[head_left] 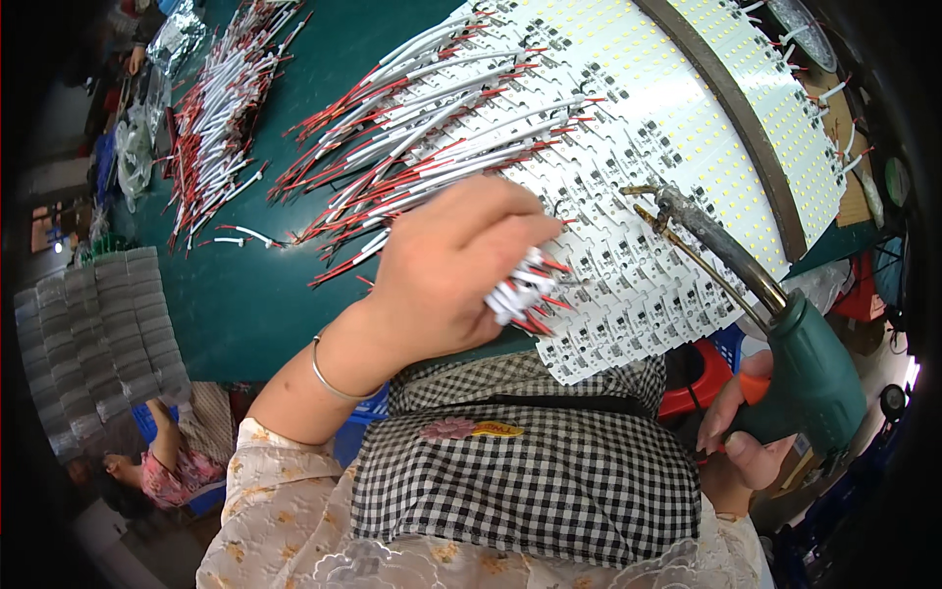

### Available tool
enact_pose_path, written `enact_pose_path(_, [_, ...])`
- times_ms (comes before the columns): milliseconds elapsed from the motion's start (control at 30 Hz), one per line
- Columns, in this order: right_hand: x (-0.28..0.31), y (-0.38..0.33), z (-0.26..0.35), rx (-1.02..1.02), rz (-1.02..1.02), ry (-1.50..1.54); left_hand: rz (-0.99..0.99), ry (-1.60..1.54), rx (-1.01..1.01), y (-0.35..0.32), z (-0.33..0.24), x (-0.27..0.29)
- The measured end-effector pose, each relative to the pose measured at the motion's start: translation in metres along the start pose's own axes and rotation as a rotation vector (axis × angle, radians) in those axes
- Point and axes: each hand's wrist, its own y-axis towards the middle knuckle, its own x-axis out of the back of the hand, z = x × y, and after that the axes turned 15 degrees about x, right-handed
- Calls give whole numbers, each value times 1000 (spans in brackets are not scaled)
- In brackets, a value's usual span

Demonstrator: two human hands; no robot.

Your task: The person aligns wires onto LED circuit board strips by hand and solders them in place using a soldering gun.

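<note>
My left hand is closed around a bundle of short red-and-white wires, held over the near part of the white LED boards. Its fingertips are near the pads on the boards. At the right, my right hand grips a green soldering gun with an orange trigger; the gun hides part of the hand. The gun's metal tip points left, above the boards. Rows of red-and-white wires lie across the boards' left part, their ends hanging over the table.
A dark bar crosses the boards. On the green table lies a large pile of wires. Grey stacked packs stand at the left, with another person beyond. A red stool is below the table edge.
</note>
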Motion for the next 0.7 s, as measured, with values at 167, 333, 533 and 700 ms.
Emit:
enact_pose_path(167, [2, 3, 1, 35, 8, 0, -184, -43, 118, 6, -10, 13])
enact_pose_path(333, [1, 5, 1, 59, 9, 11, 20, -193, 48, 14, -1, 10])
enact_pose_path(533, [2, 6, -1, 71, 27, 1, 78, 85, 195, 7, -6, -2])
enact_pose_path(700, [-5, 7, 0, 44, -11, -11, 12, 166, 149, 3, -7, -2])
